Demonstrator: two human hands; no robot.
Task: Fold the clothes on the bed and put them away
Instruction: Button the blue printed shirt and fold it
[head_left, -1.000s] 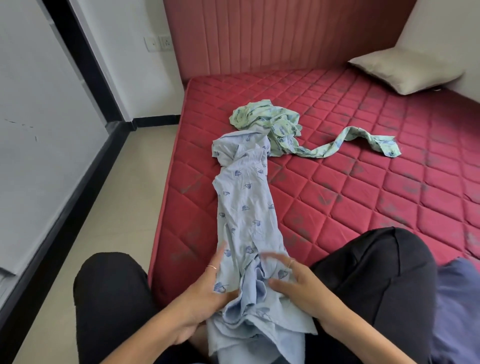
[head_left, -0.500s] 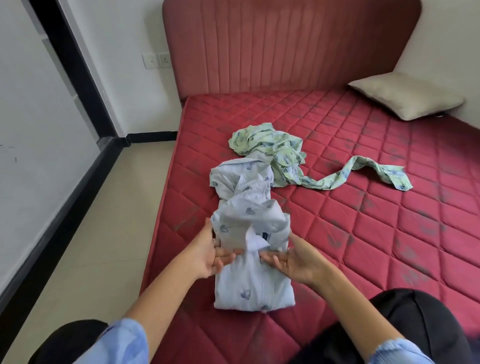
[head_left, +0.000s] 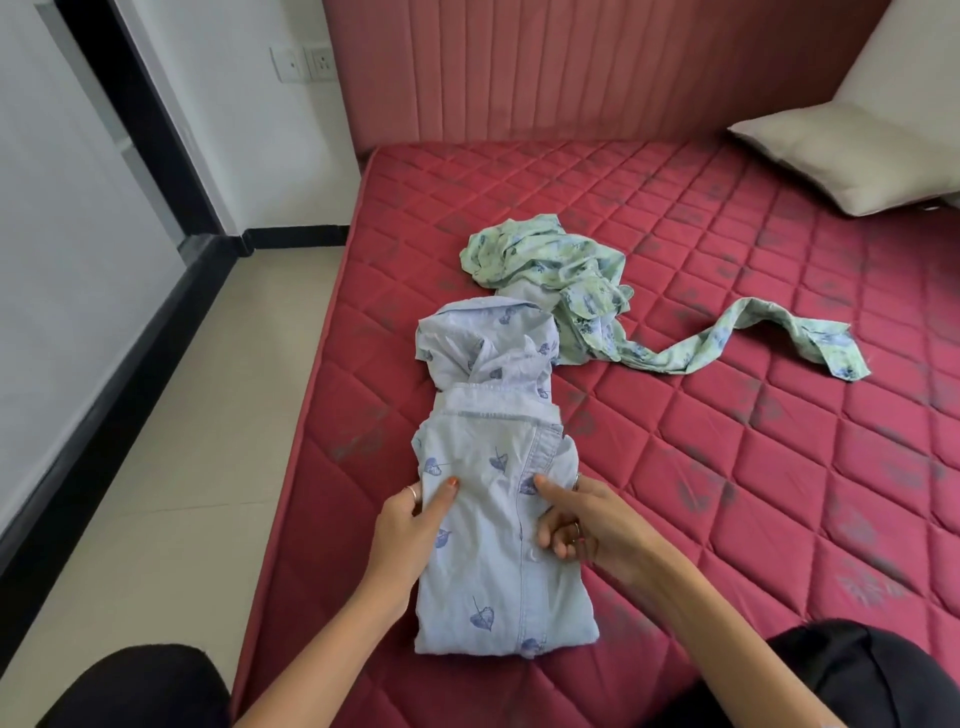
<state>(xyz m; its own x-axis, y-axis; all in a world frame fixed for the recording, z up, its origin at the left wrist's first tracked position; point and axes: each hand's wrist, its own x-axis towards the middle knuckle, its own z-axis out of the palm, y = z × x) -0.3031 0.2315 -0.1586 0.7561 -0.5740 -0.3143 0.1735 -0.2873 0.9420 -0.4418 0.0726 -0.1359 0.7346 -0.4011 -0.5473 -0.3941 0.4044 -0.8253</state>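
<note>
A pale blue shirt (head_left: 493, 545) with a blue leaf print lies part-folded near the left edge of the red quilted mattress (head_left: 727, 467), its collar end bunched at the far side. My left hand (head_left: 410, 525) pinches the shirt's left edge, thumb on top. My right hand (head_left: 582, 519) rests on the shirt's right side, thumb stretched over the button placket and the other fingers curled against the cloth. Beyond the blue shirt a light green printed garment (head_left: 561, 280) lies crumpled, one sleeve trailing to the right.
A beige pillow (head_left: 841, 156) lies at the far right by the pink padded headboard (head_left: 597, 67). Tiled floor (head_left: 197, 415) runs along the bed's left side, bordered by a white wall with black trim. My black-clad knees show at the bottom corners.
The lower part of the blue shirt has been folded up over itself, making a shorter bundle. Both hands moved from the hem to the sides of the fold. The view rose.
</note>
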